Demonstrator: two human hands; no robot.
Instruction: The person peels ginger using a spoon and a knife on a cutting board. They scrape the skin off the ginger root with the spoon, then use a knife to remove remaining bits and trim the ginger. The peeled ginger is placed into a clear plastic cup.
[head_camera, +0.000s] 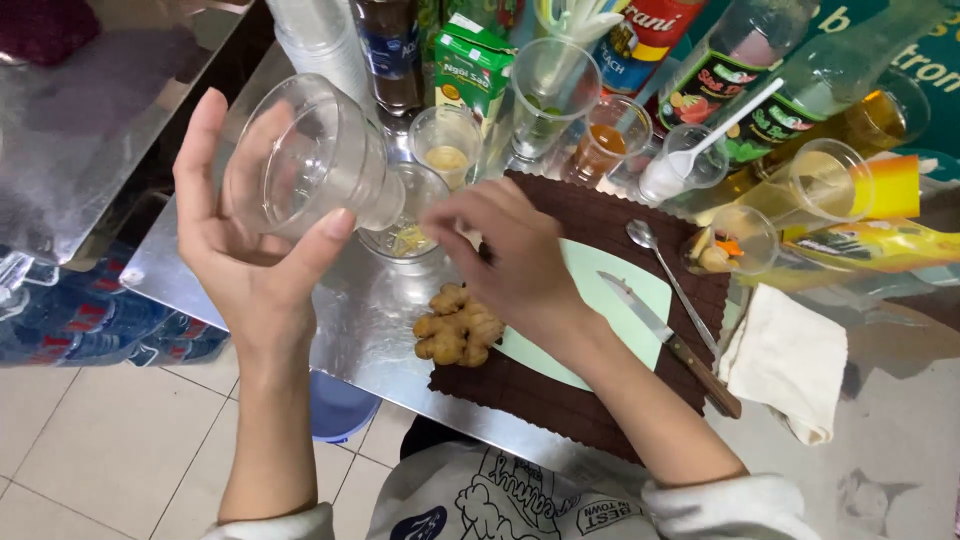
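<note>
Left hand (250, 255): raised, holding a clear plastic cup (305, 155) on its side, thumb on the near wall, fingers spread behind the far wall.
Right hand (505, 255): fingers bunched, tips together beside a small glass bowl (405, 220); whether they pinch anything cannot be told.
Ginger root (458, 326): on brown mat (600, 215), just under the right palm.
Knife (665, 340), spoon (660, 265): on pale green board (615, 295).
</note>
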